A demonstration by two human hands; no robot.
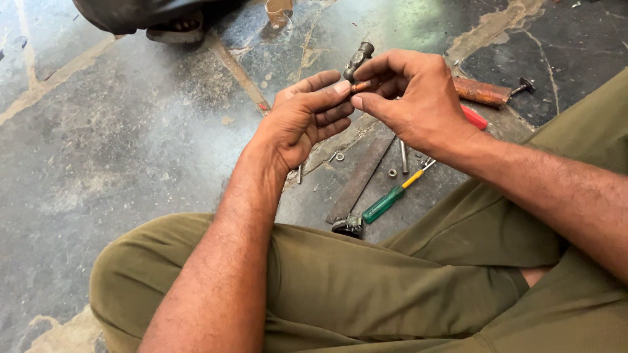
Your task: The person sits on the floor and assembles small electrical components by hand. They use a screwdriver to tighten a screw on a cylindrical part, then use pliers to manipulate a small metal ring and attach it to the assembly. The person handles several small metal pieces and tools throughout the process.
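Your right hand (pixel 412 98) covers most of the small dark metal part (pixel 358 60) and the red tool (pixel 475 117) behind it. The far edge cuts off a sandal (pixel 175 29). Small fasteners (pixel 392 172) on the floor are too tiny to identify.

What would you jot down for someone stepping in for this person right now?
Left hand: fingers curled, steadying a small copper-coloured piece.
Right hand: pinching a dark metal fitting that meets that piece.
Both are held up over the concrete floor, above crossed legs.
On the floor: green-handled screwdriver, flat metal bar, loose bolts and a washer, a rusty cylinder, a small dark part by the knee.
Whether the two held pieces are joined cannot be told.
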